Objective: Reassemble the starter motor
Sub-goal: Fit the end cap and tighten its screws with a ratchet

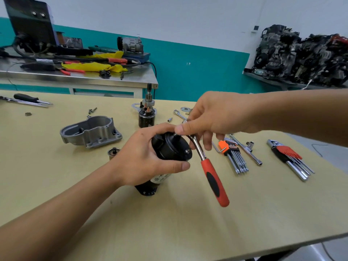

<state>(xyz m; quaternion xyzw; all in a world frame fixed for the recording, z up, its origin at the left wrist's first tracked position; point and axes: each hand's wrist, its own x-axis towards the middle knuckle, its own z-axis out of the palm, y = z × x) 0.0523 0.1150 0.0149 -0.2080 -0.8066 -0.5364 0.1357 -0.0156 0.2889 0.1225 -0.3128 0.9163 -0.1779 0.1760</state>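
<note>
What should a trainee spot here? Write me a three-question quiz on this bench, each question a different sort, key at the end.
1. True or false: the ratchet lies flat on the table.
2. Which hand grips the black motor body? A. left B. right C. neither
3. Fill in: ___ hex key sets lie on the table.
Key: 1. False; the right hand holds it up by its head. 2. A, the left hand. 3. Two.
</note>
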